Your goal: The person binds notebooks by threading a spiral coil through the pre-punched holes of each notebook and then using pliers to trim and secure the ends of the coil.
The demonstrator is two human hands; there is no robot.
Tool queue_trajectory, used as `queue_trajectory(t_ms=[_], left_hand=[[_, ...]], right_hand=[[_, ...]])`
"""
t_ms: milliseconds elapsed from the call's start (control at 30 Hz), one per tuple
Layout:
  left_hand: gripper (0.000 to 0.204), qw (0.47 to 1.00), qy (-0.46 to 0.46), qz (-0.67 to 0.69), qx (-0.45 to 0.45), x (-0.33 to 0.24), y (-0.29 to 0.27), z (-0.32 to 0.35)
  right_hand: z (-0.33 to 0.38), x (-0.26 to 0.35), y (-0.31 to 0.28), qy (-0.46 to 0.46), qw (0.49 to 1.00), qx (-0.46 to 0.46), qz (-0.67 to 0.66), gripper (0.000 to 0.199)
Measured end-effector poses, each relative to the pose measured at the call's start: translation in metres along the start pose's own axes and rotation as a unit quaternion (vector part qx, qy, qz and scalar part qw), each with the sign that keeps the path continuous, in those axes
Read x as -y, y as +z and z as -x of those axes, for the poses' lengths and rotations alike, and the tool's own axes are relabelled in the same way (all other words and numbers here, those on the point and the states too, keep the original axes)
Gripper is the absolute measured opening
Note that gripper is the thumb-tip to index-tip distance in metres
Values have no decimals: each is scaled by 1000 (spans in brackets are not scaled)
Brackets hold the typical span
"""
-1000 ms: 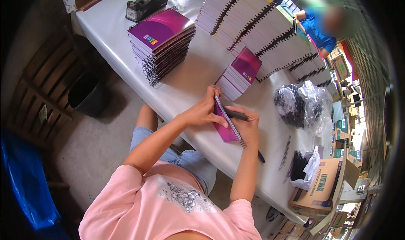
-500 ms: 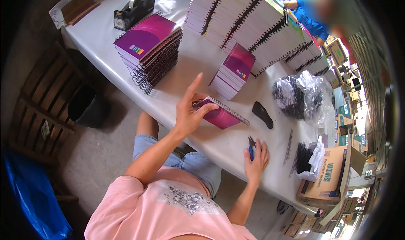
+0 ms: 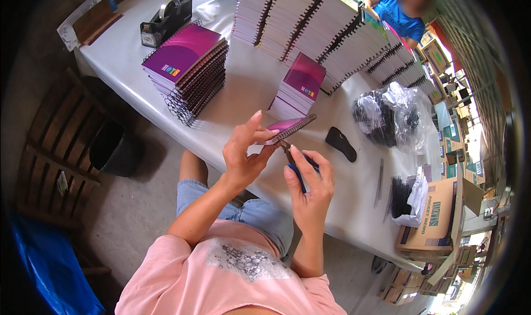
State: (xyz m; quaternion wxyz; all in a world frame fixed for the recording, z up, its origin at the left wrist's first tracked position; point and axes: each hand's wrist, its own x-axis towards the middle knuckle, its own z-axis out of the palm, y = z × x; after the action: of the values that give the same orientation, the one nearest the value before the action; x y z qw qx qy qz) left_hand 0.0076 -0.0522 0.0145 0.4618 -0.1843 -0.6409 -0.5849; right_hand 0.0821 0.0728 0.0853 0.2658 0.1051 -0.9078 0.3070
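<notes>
Hands up over near edge of the white table (image 3: 243,88). Left hand (image 3: 243,151) pinches a small purple spiral notebook (image 3: 287,129) betw. thumb and forefinger, other fingers spread open, notebook raised just off table w/ black coil side toward right. Right hand (image 3: 307,185) is closed round blue-handled pliers (image 3: 293,163), tips touching notebook's near coil end. Tall stack of bound purple notebooks (image 3: 188,66) far left; smaller purple stack (image 3: 298,85) just beyond held notebook. Black tape dispenser (image 3: 166,21) at far left corner. Long rows of unbound pads (image 3: 315,32) along far side. Black oval piece (image 3: 340,143) lies right of hands; clear bag of black coils (image 3: 392,115) farther right. Cardboard box (image 3: 437,221) at right end. Another person in blue shirt (image 3: 395,16) at far end.
</notes>
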Motion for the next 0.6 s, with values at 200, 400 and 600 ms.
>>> queue_trajectory(t_ms=[200,400,600], left_hand=[[83,994,64,-60,58,1,-7,-2],[78,994,95,-31,54,1,-6,1],[70,982,-114,114,-99,-1,-3,-10]], right_hand=[[4,-2,2,43,994,59,-81,31],[15,-18,6,271,837,182,-440,38],[27,-60,-3,150,980,127,-20,40]])
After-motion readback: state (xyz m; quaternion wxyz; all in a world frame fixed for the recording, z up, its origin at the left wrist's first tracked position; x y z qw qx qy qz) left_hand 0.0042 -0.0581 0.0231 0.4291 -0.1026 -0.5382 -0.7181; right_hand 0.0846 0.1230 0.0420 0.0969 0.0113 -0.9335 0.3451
